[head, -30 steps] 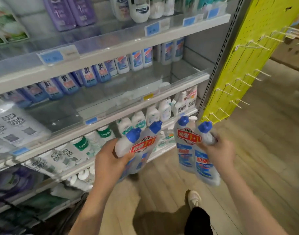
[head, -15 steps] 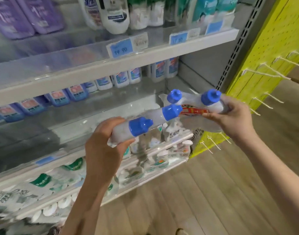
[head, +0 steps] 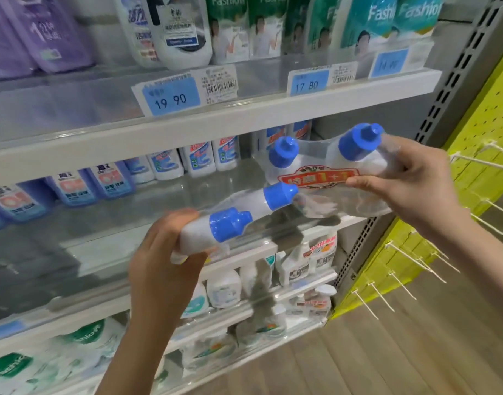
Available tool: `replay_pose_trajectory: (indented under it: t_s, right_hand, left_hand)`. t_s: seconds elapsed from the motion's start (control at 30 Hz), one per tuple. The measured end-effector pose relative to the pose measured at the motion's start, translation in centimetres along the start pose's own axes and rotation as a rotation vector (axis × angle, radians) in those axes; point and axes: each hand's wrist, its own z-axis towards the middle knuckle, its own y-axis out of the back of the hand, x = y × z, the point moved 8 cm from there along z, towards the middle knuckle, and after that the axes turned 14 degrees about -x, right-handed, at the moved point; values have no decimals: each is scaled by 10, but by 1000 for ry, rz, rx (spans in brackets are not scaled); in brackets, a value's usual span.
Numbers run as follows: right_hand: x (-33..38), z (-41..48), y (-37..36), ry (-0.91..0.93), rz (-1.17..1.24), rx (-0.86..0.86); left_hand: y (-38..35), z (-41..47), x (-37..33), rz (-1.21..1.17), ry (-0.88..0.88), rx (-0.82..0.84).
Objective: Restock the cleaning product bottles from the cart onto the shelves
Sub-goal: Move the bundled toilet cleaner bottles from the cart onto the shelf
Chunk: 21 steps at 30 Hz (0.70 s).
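Observation:
I hold two twin packs of white cleaner bottles with blue caps, each wrapped in clear film. My left hand [head: 165,252] grips the left twin pack [head: 236,218], which lies tilted with its caps pointing right, over the front lip of the middle shelf [head: 159,206]. My right hand [head: 410,183] grips the right twin pack [head: 324,163] by its wrap, near the red "1+1" label; this pack sits at the right end of the same shelf. A row of similar white and blue bottles [head: 199,158] stands at the back of that shelf.
The upper shelf [head: 244,115] carries refill pouches and price tags reading 19.90 and 17.80. Lower shelves [head: 273,303] hold white pump and spray bottles. A grey upright [head: 455,81] ends the shelving on the right; beyond it a yellow pegboard [head: 478,172] bristles with white hooks. Wooden floor lies below.
Both hands have lifted the packs from waist height and tipped them on their sides up to the middle shelf. The view has come closer to the shelving.

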Motion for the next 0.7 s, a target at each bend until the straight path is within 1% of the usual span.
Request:
replay_pose_trajectory:
  t_s: [0.13, 0.2, 0.27, 0.37, 0.47, 0.57, 0.63, 0.7]
  right_hand:
    - [-1, 4, -10, 81, 12, 5]
    - [-8, 6, -18, 121, 8, 18]
    - [-20, 7, -29, 116, -14, 48]
    - [-37, 8, -42, 14, 9, 66]
    - [-55, 14, -53, -135, 102, 90]
    - [-76, 20, -67, -314, 274, 144]
    - [-87, 23, -73, -371, 322, 161]
    - [-97, 29, -75, -394, 354, 175]
  left_hand:
    - [-15, 0, 6, 54, -18, 19]
    - [-25, -1, 16, 92, 38, 64]
    - [-35, -1, 27, 117, 127, 113]
    - [-44, 3, 39, 111, 202, 119]
    - [-48, 12, 40, 39, 199, 101]
    - [-49, 26, 54, -86, 233, 97]
    - [-51, 33, 64, -190, 275, 119]
    - [-56, 38, 80, -289, 378, 134]
